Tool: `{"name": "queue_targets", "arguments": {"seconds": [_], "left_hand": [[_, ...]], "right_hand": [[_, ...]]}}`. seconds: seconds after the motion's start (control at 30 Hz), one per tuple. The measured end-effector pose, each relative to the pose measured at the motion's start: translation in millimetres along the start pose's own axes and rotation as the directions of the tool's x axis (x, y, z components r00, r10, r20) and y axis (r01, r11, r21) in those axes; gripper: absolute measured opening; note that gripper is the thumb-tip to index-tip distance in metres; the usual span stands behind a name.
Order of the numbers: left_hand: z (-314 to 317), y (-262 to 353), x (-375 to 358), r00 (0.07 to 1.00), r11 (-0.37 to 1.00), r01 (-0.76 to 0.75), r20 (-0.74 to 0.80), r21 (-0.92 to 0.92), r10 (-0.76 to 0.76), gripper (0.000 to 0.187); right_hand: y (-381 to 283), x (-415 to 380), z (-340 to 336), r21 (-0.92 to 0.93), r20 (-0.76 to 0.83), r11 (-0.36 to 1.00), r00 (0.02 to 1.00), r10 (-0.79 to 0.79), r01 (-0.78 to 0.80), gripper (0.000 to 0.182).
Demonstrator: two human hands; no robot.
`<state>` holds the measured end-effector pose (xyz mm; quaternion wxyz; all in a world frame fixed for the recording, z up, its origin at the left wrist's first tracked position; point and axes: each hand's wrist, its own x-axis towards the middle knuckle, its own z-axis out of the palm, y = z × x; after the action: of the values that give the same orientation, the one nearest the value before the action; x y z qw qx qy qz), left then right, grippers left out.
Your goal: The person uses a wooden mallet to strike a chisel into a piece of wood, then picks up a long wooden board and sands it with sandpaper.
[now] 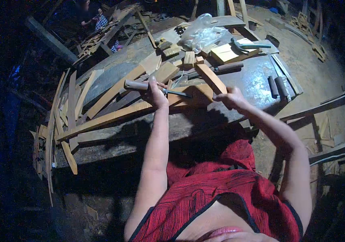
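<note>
My left hand (156, 94) is wrapped round a chisel (137, 85) with a wooden handle; its dark blade points right, over a long wooden piece (116, 115). That piece lies across the workbench (172, 125) and widens at its right end. My right hand (231, 98) grips the lower end of a wooden block (211, 78), which slants up and to the left. Whether the blade touches the wood cannot be made out.
A hammer (243, 47) rests on a pale block (231, 53) beside a clear plastic bag (203, 34). Two dark cylinders (278, 86) lie at the right. Loose strips (84, 93) overhang the left edge. Another person (89, 15) is at the upper left.
</note>
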<state>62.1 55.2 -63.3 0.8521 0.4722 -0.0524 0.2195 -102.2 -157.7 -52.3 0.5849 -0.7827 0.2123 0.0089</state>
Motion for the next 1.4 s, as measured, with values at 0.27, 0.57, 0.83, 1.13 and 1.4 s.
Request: {"name": "queue_targets", "arguments": {"seconds": [0.27,0.57,0.83,1.13,1.4], "left_hand": [[-16.2,-34.9,3.0,0.873,0.891,0.367,-0.232,-0.266,-0.429,0.031],[39.9,39.8,-5.3,0.991,0.995,0.095,0.093,-0.034,-0.091,0.022],[31.1,68.2,-36.1,0.356,0.526,-0.768,0.927,0.364,-0.122,0.028],[-33.2,33.4,-53.2,0.531,0.286,-0.698,0.742,0.657,-0.409,0.051],[-52.9,2.8,-70.3,0.587,0.244,-0.74,0.778,0.627,-0.223,0.057]], "right_hand": [[50.8,4.5,14.7,0.467,0.043,0.883,0.998,0.034,-0.051,0.037],[55.0,1.1,11.1,0.637,-0.045,0.771,0.999,0.021,0.012,0.033],[65.0,25.7,-0.5,0.211,-0.28,0.975,0.96,-0.008,0.07,0.05],[60.6,20.4,-25.0,-0.182,-0.243,0.98,0.963,-0.12,0.076,0.067],[69.6,21.9,-26.0,-0.089,-0.212,0.987,0.966,-0.149,0.133,0.071]]}}
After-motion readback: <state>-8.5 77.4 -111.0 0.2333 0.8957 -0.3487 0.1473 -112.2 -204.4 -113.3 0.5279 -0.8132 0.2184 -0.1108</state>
